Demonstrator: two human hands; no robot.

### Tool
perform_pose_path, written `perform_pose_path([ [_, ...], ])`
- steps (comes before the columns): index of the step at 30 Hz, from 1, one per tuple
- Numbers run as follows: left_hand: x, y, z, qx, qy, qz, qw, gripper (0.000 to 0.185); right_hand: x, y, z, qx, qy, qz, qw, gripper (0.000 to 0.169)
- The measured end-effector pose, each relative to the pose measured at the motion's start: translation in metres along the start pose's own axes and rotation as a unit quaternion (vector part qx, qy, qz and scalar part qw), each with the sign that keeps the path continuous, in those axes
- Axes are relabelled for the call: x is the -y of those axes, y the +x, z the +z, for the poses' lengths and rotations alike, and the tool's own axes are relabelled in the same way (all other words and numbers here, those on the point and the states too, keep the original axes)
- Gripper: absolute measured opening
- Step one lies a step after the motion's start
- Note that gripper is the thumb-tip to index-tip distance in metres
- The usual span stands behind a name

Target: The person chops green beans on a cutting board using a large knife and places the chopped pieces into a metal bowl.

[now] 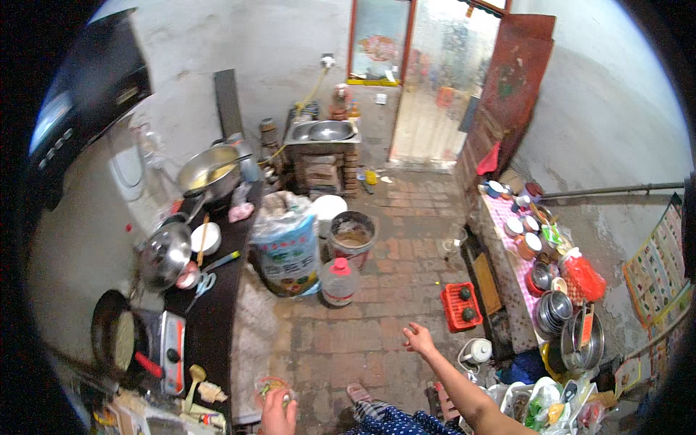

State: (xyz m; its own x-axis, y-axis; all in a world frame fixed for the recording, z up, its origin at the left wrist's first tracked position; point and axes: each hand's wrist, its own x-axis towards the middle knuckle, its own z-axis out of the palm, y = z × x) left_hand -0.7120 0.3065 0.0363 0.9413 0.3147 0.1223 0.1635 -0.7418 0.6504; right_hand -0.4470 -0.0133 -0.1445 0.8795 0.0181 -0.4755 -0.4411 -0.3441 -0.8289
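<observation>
My left hand (278, 414) is at the bottom edge of the view, its fingers curled at the rim of a small bowl (262, 387) with a reddish edge. Something green and pale lies in the bowl, partly hidden by my fingers. My right arm reaches forward over the brick floor, and my right hand (419, 339) has its fingers apart and holds nothing. To its right on the floor stands a red plastic basket (461, 321) with two dark green round vegetables (468, 314).
A dark counter (217, 304) on the left bears a frying pan (111, 331) on a stove, scissors (204, 285) and a pot (215, 166). A sack (285, 250), bucket (353, 247) and jug (340, 283) stand on the floor. A table with dishes (554, 307) is at right.
</observation>
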Motion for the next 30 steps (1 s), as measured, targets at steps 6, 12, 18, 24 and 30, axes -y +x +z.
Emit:
perform_pose_path([
  [6, -0.045, 0.097, 0.081, 0.276, 0.035, 0.040, 0.960, 0.037, -0.043, -0.013, -0.072, -0.027, 0.005, 0.064, 0.998, 0.055],
  [12, -0.035, 0.185, 0.168, 0.311, -0.017, 0.111, 0.944, 0.034, -0.100, -0.033, -0.059, 0.018, 0.068, 0.187, 0.980, 0.054],
  [18, 0.072, 0.254, 0.278, 0.326, 0.072, -0.022, 0.943, 0.032, -0.098, -0.015, -0.066, 0.047, 0.111, 0.220, 0.968, 0.054],
  [24, 0.116, 0.349, 0.357, 0.382, 0.113, -0.172, 0.901, 0.029, -0.024, 0.073, -0.103, 0.048, 0.013, 0.144, 0.988, 0.046],
  [30, 0.103, 0.481, 0.445, 0.415, 0.069, -0.203, 0.884, 0.026, 0.006, 0.188, -0.156, 0.062, -0.073, 0.000, 0.995, 0.032],
])
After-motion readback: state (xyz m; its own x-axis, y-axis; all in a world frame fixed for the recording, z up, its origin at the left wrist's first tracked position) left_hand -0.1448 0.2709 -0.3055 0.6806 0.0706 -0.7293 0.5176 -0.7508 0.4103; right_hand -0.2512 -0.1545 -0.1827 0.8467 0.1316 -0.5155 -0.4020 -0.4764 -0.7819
